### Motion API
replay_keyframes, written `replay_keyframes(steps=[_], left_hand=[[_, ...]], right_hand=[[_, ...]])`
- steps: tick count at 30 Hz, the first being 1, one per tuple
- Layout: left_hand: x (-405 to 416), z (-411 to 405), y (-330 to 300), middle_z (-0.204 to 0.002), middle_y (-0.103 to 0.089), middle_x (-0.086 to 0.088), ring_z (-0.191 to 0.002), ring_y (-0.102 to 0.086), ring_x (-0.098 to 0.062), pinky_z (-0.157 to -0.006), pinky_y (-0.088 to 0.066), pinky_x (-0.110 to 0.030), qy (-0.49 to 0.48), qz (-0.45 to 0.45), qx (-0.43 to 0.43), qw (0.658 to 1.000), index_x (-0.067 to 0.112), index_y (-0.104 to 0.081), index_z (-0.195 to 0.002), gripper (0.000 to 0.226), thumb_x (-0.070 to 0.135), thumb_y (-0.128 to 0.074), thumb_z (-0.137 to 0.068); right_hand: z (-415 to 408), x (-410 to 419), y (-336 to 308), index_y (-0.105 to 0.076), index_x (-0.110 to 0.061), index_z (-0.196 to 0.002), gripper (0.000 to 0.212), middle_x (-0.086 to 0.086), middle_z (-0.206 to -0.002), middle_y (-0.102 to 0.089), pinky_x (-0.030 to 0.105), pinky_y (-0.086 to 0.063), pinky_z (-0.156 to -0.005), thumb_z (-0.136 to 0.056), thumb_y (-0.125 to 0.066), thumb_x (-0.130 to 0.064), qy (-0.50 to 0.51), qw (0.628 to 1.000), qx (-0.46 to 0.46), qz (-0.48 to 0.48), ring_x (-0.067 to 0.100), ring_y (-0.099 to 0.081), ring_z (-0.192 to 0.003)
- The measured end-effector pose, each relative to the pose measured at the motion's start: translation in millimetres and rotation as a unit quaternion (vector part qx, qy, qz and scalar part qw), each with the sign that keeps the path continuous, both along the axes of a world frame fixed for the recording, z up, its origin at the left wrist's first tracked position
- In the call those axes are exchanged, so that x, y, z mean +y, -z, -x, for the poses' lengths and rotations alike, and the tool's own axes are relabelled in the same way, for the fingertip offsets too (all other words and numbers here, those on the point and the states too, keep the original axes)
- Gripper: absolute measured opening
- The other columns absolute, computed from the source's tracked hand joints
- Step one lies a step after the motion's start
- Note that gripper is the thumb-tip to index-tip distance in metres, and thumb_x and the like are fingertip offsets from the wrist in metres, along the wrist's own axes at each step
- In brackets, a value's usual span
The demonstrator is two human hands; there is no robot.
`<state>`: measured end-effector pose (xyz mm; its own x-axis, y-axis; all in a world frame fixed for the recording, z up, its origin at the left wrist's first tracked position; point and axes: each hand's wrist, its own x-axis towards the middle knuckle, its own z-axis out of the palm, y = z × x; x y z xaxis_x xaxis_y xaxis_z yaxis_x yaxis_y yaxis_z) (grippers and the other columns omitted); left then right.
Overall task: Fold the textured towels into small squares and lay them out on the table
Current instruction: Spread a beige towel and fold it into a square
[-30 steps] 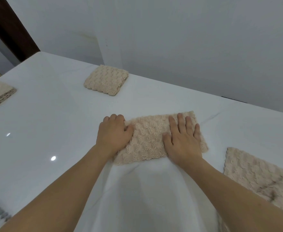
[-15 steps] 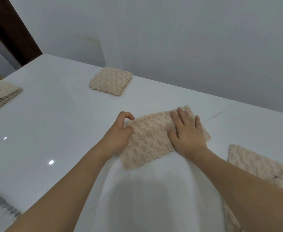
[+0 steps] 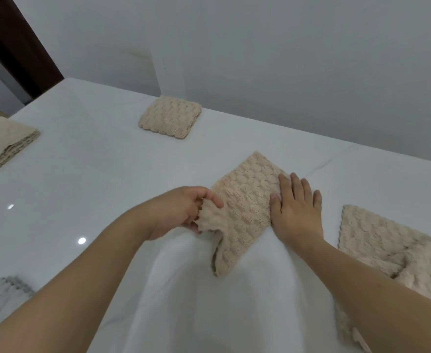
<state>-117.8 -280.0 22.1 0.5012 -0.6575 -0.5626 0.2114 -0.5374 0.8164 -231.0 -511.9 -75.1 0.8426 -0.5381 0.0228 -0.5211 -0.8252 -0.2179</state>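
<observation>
Towel (image 3: 245,207): left hand (image 3: 181,212) pinches corner, right hand (image 3: 296,212) presses flat.

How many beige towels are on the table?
4: one in the hands, a folded one at the back, one far left, one at the right. That one may hide more.

Soft, even, dimmish light; two glare spots on the glossy table (image 3: 56,189); wide-angle bending, blurred edges.
</observation>
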Motion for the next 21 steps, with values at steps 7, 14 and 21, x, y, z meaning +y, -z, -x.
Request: replay_keyframes(steps=[7,14,21], left_hand=[[-28.7,-19.1,-3.6,-0.080,-0.071,-0.002,-0.073,-0.067,-0.016,-0.069,-0.053,-0.029,0.062,-0.011,-0.138,0.988,0.011,-0.068,-0.097,0.011,0.007,-0.059,-0.092],[-71.2,-37.0,23.0,-0.092,-0.051,0.009,-0.099,-0.049,-0.018,-0.085,-0.042,-0.034,-0.052,0.006,-0.321,0.946,0.028,-0.053,-0.066,0.031,0.046,-0.064,-0.089],[-121.8,-37.8,47.0,-0.065,-0.048,0.006,-0.059,-0.043,-0.011,-0.057,-0.035,-0.030,-0.034,0.014,-0.312,0.949,0.016,-0.050,-0.075,0.032,0.039,-0.056,-0.095]], right_hand=[[2.7,-3.1,0.4,-0.022,-0.026,-0.151,0.055,0.001,-0.158,-0.022,0.048,-0.005,-0.119,-0.099,-0.014,-0.043,0.003,0.999,-0.042,-0.026,0.022,-0.011,-0.147],[6.2,-7.8,-1.0,-0.045,-0.015,-0.142,0.070,0.004,-0.151,-0.039,0.038,-0.007,-0.120,-0.093,-0.007,-0.047,0.032,0.969,-0.190,-0.157,0.016,-0.027,-0.143],[7.3,-12.3,2.2,-0.063,-0.013,-0.118,0.061,0.001,-0.115,-0.065,0.050,-0.033,-0.108,-0.099,-0.011,-0.039,0.066,0.926,-0.299,-0.220,0.015,-0.054,-0.110]])
